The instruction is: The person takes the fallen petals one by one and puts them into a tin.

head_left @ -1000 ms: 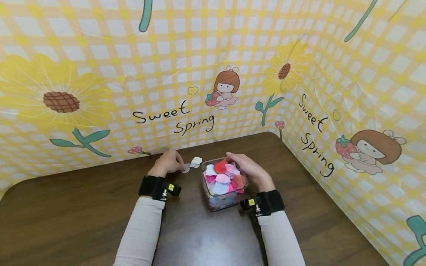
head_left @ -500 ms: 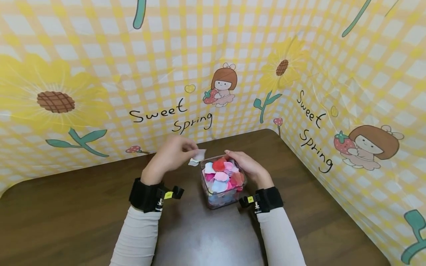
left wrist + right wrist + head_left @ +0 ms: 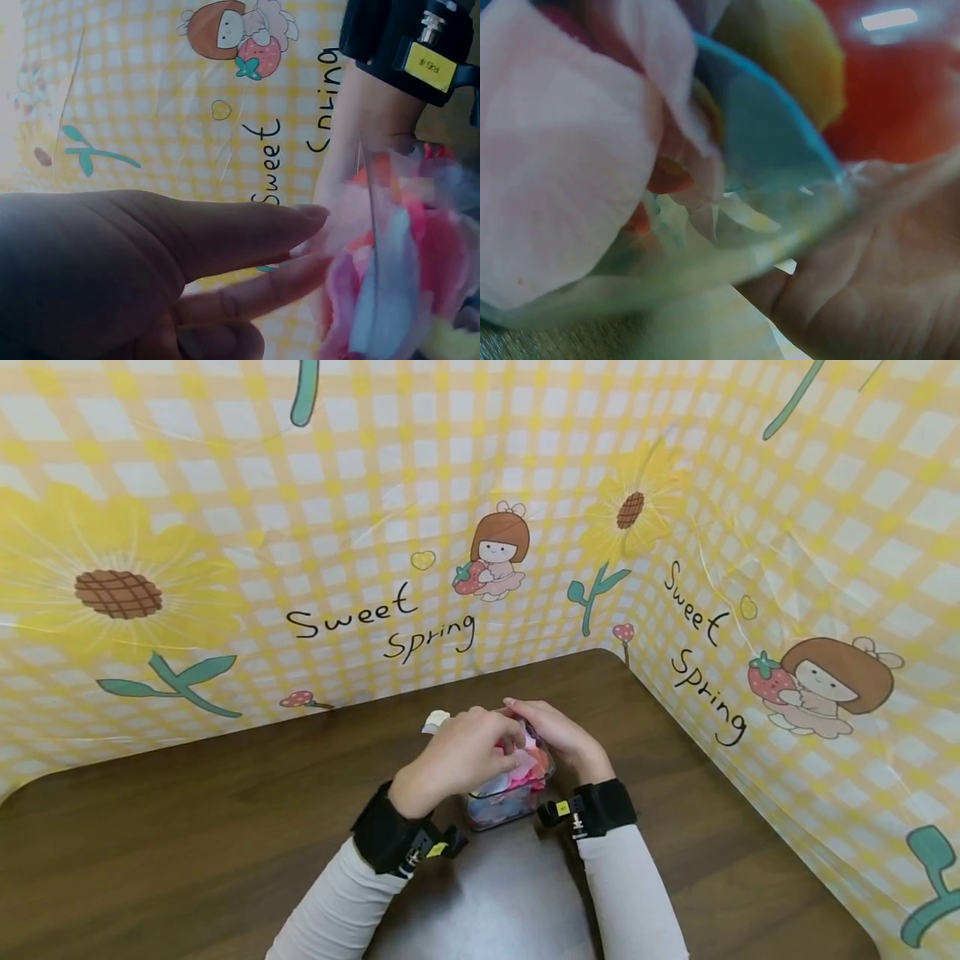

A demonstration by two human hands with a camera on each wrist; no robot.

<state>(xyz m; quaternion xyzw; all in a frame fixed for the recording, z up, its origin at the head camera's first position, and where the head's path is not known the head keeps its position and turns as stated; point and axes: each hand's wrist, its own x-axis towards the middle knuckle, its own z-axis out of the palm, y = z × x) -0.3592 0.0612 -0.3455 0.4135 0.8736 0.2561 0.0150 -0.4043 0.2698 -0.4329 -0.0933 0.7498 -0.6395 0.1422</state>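
Note:
A clear square plastic box point(image 3: 501, 812), filled with pink, red, blue and white artificial flower petals point(image 3: 531, 768), stands on the table. My left hand point(image 3: 459, 756) is over the box's left side and hides part of its contents. Its thumb and index finger pinch a pale, see-through petal point(image 3: 343, 219) beside the box wall, blurred in the left wrist view. My right hand point(image 3: 564, 737) holds the box round its right and far side, the palm seen through the wall in the right wrist view. A white petal point(image 3: 436, 721) lies on the table, just beyond the left hand.
The dark wooden table point(image 3: 187, 827) has rounded far corners. A yellow checked cloth point(image 3: 360, 510) with printed flowers and figures stands close behind it and along its right side. Both wrists wear black camera straps point(image 3: 606, 806).
The left hand picked up a pale petal from the table left of the box, lifted it and moved right, over the box. The right hand has stayed on the box.

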